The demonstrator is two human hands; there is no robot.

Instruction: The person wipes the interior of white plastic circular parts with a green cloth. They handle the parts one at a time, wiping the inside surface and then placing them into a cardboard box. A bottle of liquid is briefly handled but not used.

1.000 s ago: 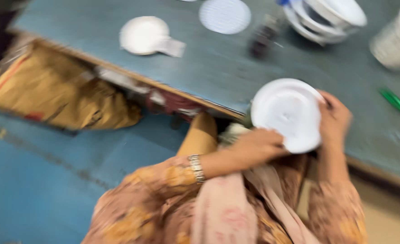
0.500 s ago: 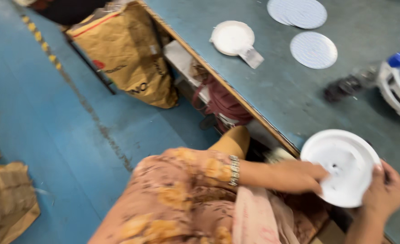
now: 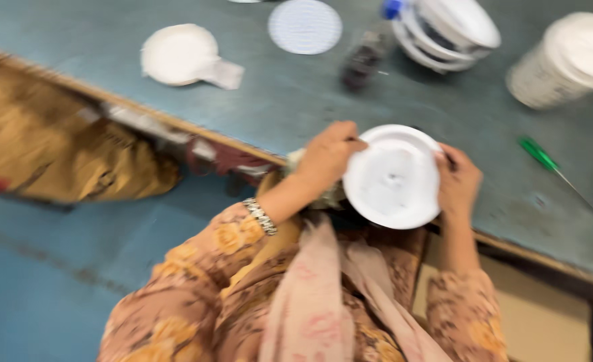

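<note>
Small workshop or assembly bench. Worn blue-grey worktop (image 3: 175, 114) with white plastic discs (image 3: 305, 25), stacked white housings (image 3: 454, 30) at far edge, green screwdriver (image 3: 541, 157) near right edge. Brown sack (image 3: 62, 161) on painted blue floor (image 3: 35, 295).

Even, soft indoor light falls from above, with no hard shadows. The whole view is smeared by motion blur; nothing is sharp. The white disc (image 3: 393, 177) and the white tub (image 3: 568, 60) at top right are washed out, their surface detail lost to brightness.
</note>
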